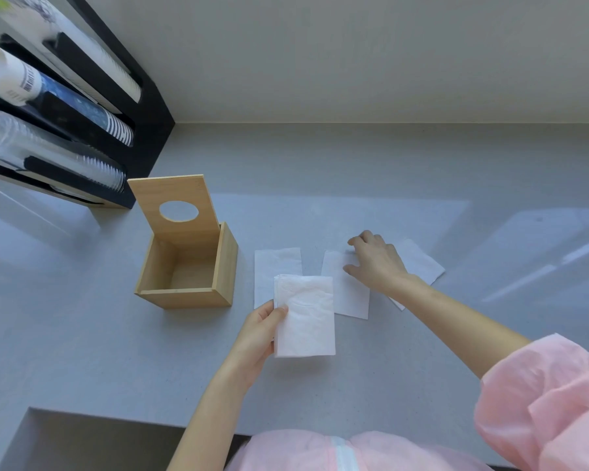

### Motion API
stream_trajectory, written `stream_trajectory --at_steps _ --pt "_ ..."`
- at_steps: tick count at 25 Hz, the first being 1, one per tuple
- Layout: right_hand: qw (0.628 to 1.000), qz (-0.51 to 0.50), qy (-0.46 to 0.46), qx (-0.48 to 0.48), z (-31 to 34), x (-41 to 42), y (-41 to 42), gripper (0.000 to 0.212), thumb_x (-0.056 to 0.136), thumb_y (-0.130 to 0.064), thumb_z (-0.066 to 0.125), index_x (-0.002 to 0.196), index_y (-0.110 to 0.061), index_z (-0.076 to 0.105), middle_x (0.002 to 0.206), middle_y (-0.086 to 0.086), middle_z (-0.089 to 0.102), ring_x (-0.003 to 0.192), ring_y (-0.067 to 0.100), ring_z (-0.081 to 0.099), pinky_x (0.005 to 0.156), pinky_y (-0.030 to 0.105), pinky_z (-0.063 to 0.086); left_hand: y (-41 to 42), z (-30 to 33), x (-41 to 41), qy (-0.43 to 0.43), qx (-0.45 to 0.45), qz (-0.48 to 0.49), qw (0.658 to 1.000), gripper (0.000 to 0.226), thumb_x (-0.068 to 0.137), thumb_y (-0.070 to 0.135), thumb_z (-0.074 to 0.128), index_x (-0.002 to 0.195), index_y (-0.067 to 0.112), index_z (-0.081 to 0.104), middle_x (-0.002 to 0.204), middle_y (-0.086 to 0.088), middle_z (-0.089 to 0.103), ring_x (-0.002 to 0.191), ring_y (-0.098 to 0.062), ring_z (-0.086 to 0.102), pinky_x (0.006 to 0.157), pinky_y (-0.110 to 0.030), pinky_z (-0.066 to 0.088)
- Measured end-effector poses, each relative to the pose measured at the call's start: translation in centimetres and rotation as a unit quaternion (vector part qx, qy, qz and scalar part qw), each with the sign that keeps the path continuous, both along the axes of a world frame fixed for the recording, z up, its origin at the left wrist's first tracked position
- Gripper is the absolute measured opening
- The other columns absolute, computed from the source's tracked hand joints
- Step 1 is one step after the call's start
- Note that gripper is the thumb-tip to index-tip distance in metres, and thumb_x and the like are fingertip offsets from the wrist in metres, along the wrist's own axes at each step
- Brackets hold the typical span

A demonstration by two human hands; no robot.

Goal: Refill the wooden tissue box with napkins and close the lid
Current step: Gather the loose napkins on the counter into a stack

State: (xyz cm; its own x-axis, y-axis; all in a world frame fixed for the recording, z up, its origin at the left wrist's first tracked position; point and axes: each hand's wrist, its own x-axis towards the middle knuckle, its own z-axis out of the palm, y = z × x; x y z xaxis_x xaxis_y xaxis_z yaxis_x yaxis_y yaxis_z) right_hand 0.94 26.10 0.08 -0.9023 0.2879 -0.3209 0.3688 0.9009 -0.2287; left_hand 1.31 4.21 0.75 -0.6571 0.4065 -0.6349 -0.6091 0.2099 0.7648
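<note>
The wooden tissue box (223,263) stands on the grey counter, left of centre, empty inside. Its lid (174,195) with an oval hole is tilted up and back. My left hand (255,331) grips a small stack of white napkins (306,317) just above the counter, right of the box. Three more napkins lie flat: one (272,266) partly under the stack, a middle one (349,294), and a far right one (422,263). My right hand (374,260) rests with fingers spread on the middle napkin's top edge, covering part of the right one.
A black cup dispenser rack (143,107) with several stacks of cups stands at the back left against the wall. A recessed opening (82,440) cuts into the counter at the near left. Pink sleeves show at the bottom right.
</note>
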Motion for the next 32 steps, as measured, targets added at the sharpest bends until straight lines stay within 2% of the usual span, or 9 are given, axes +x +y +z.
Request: stream_trajectory --at_steps 8,14,17,20,22,24,26,28,32 --pt "0.998 0.02 0.03 0.046 -1.6 -0.4 -1.2 0.028 0.087 0.002 0.039 0.111 -0.002 0.053 0.117 0.014 0.052 0.109 0.031 0.045 0.085 0.033 0.035 -0.6 -0.3 -0.3 -0.003 0.0 0.018 1.0 0.026 0.097 0.016 0.041 0.094 0.022 0.066 0.087 0.007 0.073 0.084 -0.013 0.067 0.08 -0.031 0.05" --pt "0.993 0.071 0.082 0.049 -2.1 0.5 -1.4 0.029 0.084 0.004 0.04 0.108 -0.007 0.051 0.109 0.009 0.058 0.104 0.028 0.049 0.092 0.032 0.031 -0.9 -0.2 -0.5 -0.002 0.002 0.026 1.0 0.025 0.097 0.016 0.041 0.094 0.021 0.065 0.09 0.005 0.072 0.084 -0.012 0.066 0.078 -0.03 0.05" --pt "0.992 0.069 0.102 -0.014 -1.6 1.1 -1.3 0.027 0.089 -0.004 0.042 0.114 -0.007 0.052 0.113 0.008 0.06 0.107 0.027 0.05 0.096 0.029 0.029 -1.1 -0.3 -0.7 -0.004 0.006 0.033 0.999 0.024 0.097 0.017 0.04 0.098 0.02 0.064 0.096 0.002 0.071 0.088 -0.014 0.065 0.079 -0.031 0.05" --pt "0.982 0.017 0.12 -0.146 0.1 2.0 -0.9 0.022 0.091 -0.007 0.047 0.11 -0.005 0.057 0.107 0.008 0.059 0.096 0.025 0.053 0.077 0.022 0.037 -1.2 -0.4 -0.8 -0.006 0.004 0.042 0.999 0.024 0.097 0.017 0.04 0.102 0.02 0.063 0.101 0.0 0.069 0.092 -0.017 0.064 0.085 -0.034 0.049" --pt "0.971 0.003 0.11 -0.214 1.5 2.8 -0.3 0.013 0.09 -0.007 0.049 0.098 -0.012 0.057 0.093 0.002 0.056 0.079 0.016 0.05 0.062 0.012 0.037 -1.2 -0.5 -0.9 -0.004 0.002 0.05 0.999 0.024 0.097 0.016 0.039 0.103 0.019 0.062 0.101 0.0 0.069 0.092 -0.017 0.064 0.086 -0.034 0.048" --pt "0.963 0.0 0.083 -0.255 3.0 3.6 0.3 0.013 0.088 -0.008 0.05 0.085 -0.02 0.052 0.082 -0.003 0.055 0.07 0.011 0.05 0.057 0.011 0.038 -1.1 -0.5 -1.0 -0.001 0.0 0.054 0.999 0.025 0.097 0.016 0.039 0.104 0.018 0.062 0.1 -0.001 0.068 0.092 -0.017 0.063 0.085 -0.034 0.048" --pt "0.955 -0.003 0.054 -0.292 4.7 4.0 0.7 0.02 0.086 -0.01 0.052 0.077 -0.028 0.052 0.077 -0.008 0.058 0.071 0.013 0.053 0.059 0.016 0.039 -1.0 -0.4 -1.0 0.002 0.0 0.054 0.999 0.025 0.097 0.015 0.038 0.108 0.015 0.061 0.1 -0.002 0.068 0.092 -0.018 0.063 0.085 -0.034 0.048" --pt "0.943 0.016 0.023 -0.332 6.3 4.2 0.9 0.023 0.085 -0.01 0.055 0.075 -0.032 0.055 0.076 -0.012 0.06 0.072 0.009 0.055 0.061 0.012 0.041 -0.8 -0.2 -1.0 0.007 -0.001 0.049 0.999 0.026 0.097 0.016 0.038 0.109 0.014 0.061 0.099 -0.003 0.068 0.092 -0.019 0.063 0.082 -0.033 0.049" --pt "0.903 0.071 -0.066 -0.418 8.0 4.2 0.1 0.006 0.072 -0.024 0.06 0.077 -0.028 0.062 0.074 -0.013 0.062 0.073 0.008 0.059 0.07 0.019 0.043 0.1 0.1 -0.7 0.015 -0.002 0.011 1.0 0.025 0.097 0.019 0.04 0.095 0.017 0.064 0.086 0.001 0.069 0.079 -0.014 0.064 0.07 -0.029 0.048"
